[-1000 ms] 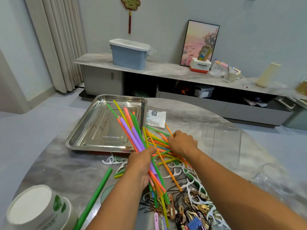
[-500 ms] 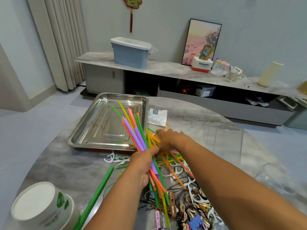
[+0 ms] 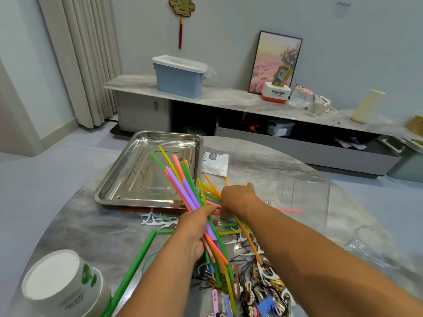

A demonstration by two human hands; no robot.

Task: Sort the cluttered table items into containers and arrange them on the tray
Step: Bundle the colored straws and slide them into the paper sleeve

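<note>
Head view: straws gathered beside the tray

Empty steel tray (image 3: 128, 179) awaits containers. Just right of it, the left hand (image 3: 194, 234) grips a straw bundle (image 3: 187, 191), likely collecting; the right hand (image 3: 237, 199) reaches loose straws (image 3: 211, 194), fingers hidden.

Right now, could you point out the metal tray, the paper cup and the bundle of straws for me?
metal tray (image 3: 119, 186): head view, on its bare floor near the left rim.
paper cup (image 3: 51, 274): head view, on its white upturned base.
bundle of straws (image 3: 183, 186): head view, on the purple straw above the left hand (image 3: 194, 232).
</note>
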